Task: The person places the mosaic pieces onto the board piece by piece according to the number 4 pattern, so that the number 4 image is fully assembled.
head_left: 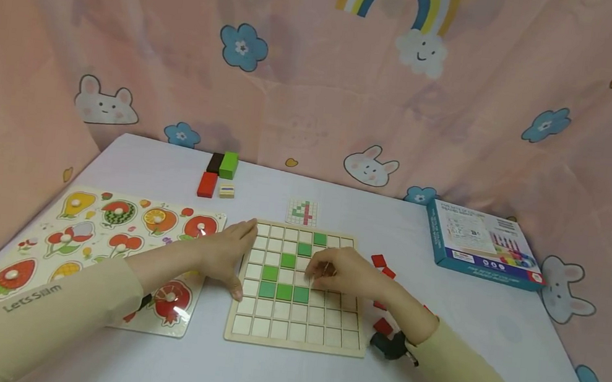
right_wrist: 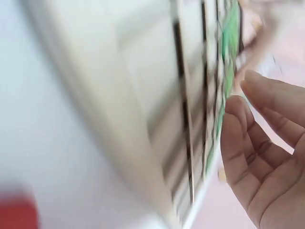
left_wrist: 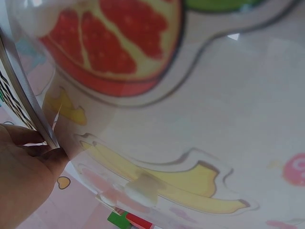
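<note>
A wooden grid board (head_left: 297,330) lies in the middle of the table with several green tiles (head_left: 284,291) set in its squares. My left hand (head_left: 223,257) rests against the board's left edge, fingers straight and spread, thumb at the lower part of that edge. In the left wrist view the left hand (left_wrist: 19,176) touches the board's rim (left_wrist: 24,100). My right hand (head_left: 342,276) lies over the board's middle, fingertips down beside the green tiles. The right wrist view shows the right hand (right_wrist: 267,157) loosely bent with nothing in it, next to the board (right_wrist: 157,119).
Loose red tiles (head_left: 379,261) lie right of the board. A small pattern card (head_left: 302,212) sits behind it, coloured blocks (head_left: 227,164) farther back. A fruit puzzle (head_left: 110,239) lies at left, a blue box (head_left: 482,244) at right. Pink cloth walls surround the table.
</note>
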Demonstrator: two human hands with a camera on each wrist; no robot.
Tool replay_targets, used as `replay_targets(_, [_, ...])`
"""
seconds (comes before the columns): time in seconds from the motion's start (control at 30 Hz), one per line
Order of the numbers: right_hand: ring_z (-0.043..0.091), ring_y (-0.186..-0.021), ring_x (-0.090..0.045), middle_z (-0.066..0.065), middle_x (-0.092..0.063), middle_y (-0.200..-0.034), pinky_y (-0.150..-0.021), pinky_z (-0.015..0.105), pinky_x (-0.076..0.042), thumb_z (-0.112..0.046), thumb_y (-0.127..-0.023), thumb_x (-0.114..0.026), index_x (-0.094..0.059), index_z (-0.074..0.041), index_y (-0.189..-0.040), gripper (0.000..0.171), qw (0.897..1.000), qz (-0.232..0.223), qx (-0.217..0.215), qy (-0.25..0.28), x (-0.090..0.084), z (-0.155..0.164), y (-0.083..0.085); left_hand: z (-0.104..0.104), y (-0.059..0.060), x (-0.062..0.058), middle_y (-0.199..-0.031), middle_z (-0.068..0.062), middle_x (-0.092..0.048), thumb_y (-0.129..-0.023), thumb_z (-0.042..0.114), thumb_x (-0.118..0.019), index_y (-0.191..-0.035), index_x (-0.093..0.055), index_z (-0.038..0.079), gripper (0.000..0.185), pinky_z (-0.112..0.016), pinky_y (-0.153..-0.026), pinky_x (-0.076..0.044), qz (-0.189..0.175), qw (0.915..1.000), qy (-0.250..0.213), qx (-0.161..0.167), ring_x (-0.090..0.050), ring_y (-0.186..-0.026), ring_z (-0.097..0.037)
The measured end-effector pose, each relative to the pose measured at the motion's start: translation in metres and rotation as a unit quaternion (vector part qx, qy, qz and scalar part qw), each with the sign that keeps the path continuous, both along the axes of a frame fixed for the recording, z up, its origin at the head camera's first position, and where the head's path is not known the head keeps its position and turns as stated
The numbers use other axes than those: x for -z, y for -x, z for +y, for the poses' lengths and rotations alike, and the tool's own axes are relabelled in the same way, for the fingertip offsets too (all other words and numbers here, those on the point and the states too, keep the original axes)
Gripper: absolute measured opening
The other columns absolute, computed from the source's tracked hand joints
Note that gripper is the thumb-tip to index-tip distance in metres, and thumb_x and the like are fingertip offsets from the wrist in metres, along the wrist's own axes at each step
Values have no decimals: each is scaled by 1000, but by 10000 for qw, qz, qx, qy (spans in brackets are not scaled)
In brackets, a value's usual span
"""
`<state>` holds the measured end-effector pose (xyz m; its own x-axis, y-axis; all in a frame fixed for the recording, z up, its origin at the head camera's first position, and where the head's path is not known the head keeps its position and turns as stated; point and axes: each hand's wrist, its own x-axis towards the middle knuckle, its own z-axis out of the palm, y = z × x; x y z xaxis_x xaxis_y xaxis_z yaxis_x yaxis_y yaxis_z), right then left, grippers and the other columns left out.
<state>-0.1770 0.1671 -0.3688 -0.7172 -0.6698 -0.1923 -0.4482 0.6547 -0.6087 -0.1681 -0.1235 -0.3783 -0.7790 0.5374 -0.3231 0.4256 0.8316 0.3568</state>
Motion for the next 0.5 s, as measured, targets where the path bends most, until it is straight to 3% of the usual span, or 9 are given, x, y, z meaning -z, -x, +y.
replay_targets(0.13, [13, -87, -60, 1, -71, -97, -77, 24, -53, -12, -90, -70, -72, -12, -105, 16, 9989, 224, 410, 75, -10, 30, 20, 0, 0, 0, -167, -24, -3, -63, 53, -88, -156, -12, -6, 134, -54, -125, -23, 13, 10000, 12, 7, -9, -155, -43])
replay_targets(0.3, [18, -90, -59, 6, -69, -98, -77, 26, -50, -13, -91, -68, -71, -8, -110, 20, 9915, 523, 1172, -222, -13, 71, 42, 0, 0, 0, -167, -23, -2, -63, 52, -89, -156, -12, -6, 134, -54, -125, -22, -29, 10000, 9, -23, -8, -155, -42])
replay_targets(0.5, [21, -93, -60, 12, -69, -105, -80, 29, -51, -16, -89, -71, -70, -6, -111, 25, 9886, 309, 1370, -542, -6, 101, 55, -1, 1, 2, -167, -23, -2, -63, 53, -88, -156, -12, -5, 134, -54, -125, -23, -33, 10000, -1, -15, -8, -155, -42])
